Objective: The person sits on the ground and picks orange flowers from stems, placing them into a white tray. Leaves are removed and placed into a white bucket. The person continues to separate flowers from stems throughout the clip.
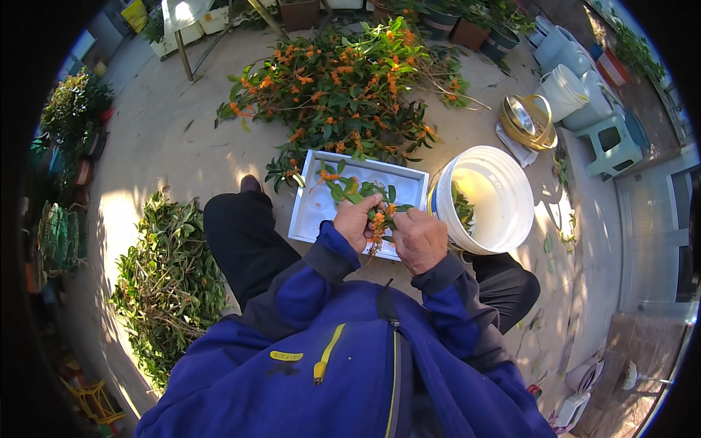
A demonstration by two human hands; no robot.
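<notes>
Both my hands meet over a shallow white tray (301, 212) that sits in front of me. Between them is a leafy sprig with orange blossoms (379, 223). My left hand (355, 223) is closed on its stem, thumb against the leaves. My right hand (420, 237) is closed at the sprig's other side; its fingertips are partly hidden by the knuckles. The sprig's leaves reach up and left across the tray. Right beside the tray stands a white bucket (504, 197) with some green leaves inside.
Beyond the tray lies a big heap of orange-flowered branches (343, 87). A pile of green leafy branches (168, 281) is on the ground at my left. Farther right are a yellow basket (539, 139), white buckets (564, 91) and a pale green stool (610, 146).
</notes>
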